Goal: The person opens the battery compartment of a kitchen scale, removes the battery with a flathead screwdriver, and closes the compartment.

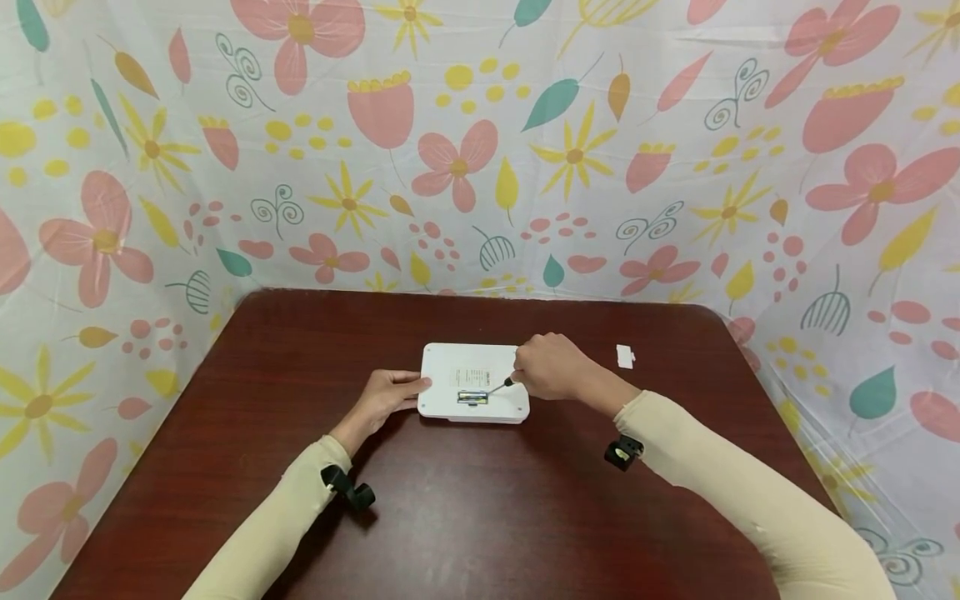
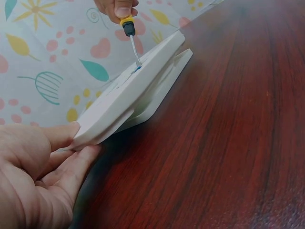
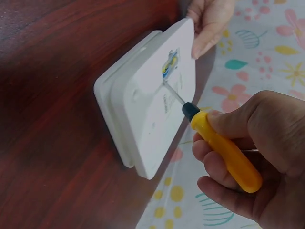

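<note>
A white kitchen scale (image 1: 438, 367) lies underside up on the table, its battery compartment uncovered and batteries (image 1: 472, 397) showing inside. At the scale's left edge my left hand (image 1: 384, 396) grips it, thumb on top and fingers beneath. The left wrist view shows the scale's two layers from the side, tilted in that view. My right hand (image 1: 551, 367) holds a screwdriver (image 3: 231, 155) with a yellow handle and black collar. Its metal shaft slants down, with the tip right at one end of the battery compartment.
A small white battery cover (image 1: 624, 357) lies on the dark reddish-brown table (image 1: 480, 508), to the right of the scale. A flower-patterned cloth (image 1: 480, 242) hangs behind the table and along its sides.
</note>
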A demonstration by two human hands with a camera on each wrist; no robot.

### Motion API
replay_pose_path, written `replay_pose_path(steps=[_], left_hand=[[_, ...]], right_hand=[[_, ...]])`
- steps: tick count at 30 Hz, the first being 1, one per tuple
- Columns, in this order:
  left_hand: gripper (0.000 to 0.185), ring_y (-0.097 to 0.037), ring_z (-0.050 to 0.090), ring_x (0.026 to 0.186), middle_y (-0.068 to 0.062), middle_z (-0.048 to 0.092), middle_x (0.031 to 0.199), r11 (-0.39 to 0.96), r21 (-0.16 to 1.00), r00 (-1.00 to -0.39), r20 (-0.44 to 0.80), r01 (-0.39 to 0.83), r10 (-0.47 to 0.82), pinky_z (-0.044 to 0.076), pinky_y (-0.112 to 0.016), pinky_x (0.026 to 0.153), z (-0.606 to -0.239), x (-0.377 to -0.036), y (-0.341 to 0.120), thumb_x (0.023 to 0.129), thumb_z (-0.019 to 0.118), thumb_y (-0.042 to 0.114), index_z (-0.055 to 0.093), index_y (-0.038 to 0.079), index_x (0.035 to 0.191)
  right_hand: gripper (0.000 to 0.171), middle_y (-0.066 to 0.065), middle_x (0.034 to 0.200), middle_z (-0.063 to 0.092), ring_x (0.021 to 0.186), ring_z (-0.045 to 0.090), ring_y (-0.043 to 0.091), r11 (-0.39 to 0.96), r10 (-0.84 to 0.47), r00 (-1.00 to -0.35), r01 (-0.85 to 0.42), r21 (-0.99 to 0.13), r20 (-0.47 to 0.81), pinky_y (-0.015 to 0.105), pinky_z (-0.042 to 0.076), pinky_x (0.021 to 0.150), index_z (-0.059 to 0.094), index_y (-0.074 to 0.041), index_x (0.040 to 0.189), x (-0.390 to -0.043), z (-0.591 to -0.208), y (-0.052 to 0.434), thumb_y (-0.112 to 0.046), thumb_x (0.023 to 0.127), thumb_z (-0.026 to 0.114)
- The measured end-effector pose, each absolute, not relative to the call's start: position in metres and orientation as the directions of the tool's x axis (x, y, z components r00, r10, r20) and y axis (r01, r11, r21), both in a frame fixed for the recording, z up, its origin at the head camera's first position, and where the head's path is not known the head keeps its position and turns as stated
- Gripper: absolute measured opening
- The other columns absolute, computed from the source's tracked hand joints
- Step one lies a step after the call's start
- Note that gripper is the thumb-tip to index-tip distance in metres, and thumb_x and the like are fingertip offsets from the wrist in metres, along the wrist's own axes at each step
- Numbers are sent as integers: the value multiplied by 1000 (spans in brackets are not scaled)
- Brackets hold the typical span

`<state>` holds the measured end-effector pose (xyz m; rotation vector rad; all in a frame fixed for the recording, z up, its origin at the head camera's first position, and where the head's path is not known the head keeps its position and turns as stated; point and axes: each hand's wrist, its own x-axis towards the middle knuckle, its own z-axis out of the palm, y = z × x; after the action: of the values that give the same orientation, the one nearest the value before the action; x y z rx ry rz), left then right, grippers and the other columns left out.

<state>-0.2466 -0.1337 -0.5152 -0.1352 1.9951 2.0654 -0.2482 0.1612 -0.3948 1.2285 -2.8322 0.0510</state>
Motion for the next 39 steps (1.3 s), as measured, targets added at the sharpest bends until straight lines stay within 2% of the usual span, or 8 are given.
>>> replay_pose_path(steps=[5, 9, 16, 20, 26, 33, 36, 39], left_hand=[[42, -19, 71, 94, -30, 67, 122, -19, 967, -960, -252, -256, 121, 64, -34, 85, -513, -246, -134, 93, 75, 3, 61, -18, 126], [43, -19, 71, 92, -29, 67, 121, -22, 966, -959, -253, -258, 124, 64, -34, 84, -512, -246, -133, 92, 75, 3, 61, -19, 126], [43, -19, 71, 91, -29, 68, 119, -2, 965, -958, -261, -263, 120, 64, -35, 83, -514, -247, -134, 92, 76, 4, 61, -18, 126], [42, -19, 71, 90, -28, 69, 117, -6, 964, -957, -263, -266, 120, 64, -34, 83, -515, -247, -133, 92, 75, 3, 61, -19, 125], [41, -18, 71, 88, -27, 71, 114, -22, 966, -959, -254, -259, 125, 64, -34, 83, -514, -247, -133, 91, 76, 2, 62, -19, 124], [43, -18, 72, 87, -26, 72, 109, -33, 972, -965, -228, -234, 133, 65, -34, 80, -513, -246, -134, 89, 78, 3, 62, -21, 122], [41, -18, 71, 87, -27, 71, 113, -25, 966, -960, -251, -256, 122, 64, -35, 82, -515, -248, -133, 91, 75, 1, 62, -20, 124], [40, -18, 71, 87, -28, 70, 113, -16, 964, -958, -263, -266, 116, 64, -35, 82, -516, -250, -133, 92, 74, 0, 61, -20, 124]], right_hand=[[19, -5, 70, 68, 58, 58, 11, 672, -736, -673, -740, -42, 78, 25, 45, 45, 79, -12, 76, -248, -400, 169, -17, 93, 74], [22, -7, 63, 61, 54, 50, 9, 677, -728, -680, -733, -66, 87, 23, 37, 43, 76, -13, 72, -248, -403, 173, -16, 94, 74], [21, -8, 66, 65, 54, 47, 7, 680, -716, -687, -727, -99, 121, 22, 34, 43, 76, -16, 72, -250, -411, 178, -17, 93, 75], [25, -10, 62, 60, 53, 43, 6, 681, -709, -693, -721, -129, 131, 21, 31, 44, 73, -20, 68, -250, -416, 183, -17, 93, 75], [19, -11, 64, 61, 56, 46, 4, 672, -708, -690, -723, -156, 148, 21, 35, 46, 77, -18, 76, -251, -422, 188, -16, 94, 74], [14, -10, 60, 54, 56, 41, 6, 664, -709, -690, -723, -189, 149, 23, 36, 51, 78, -15, 83, -252, -427, 194, -17, 96, 73], [11, -7, 70, 67, 60, 47, 6, 673, -699, -701, -712, -202, 142, 24, 41, 53, 81, -12, 92, -254, -432, 198, -17, 96, 73], [12, -3, 88, 77, 69, 62, 8, 685, -684, -715, -698, -208, 146, 26, 52, 58, 83, -12, 99, -254, -436, 201, -18, 95, 74]])
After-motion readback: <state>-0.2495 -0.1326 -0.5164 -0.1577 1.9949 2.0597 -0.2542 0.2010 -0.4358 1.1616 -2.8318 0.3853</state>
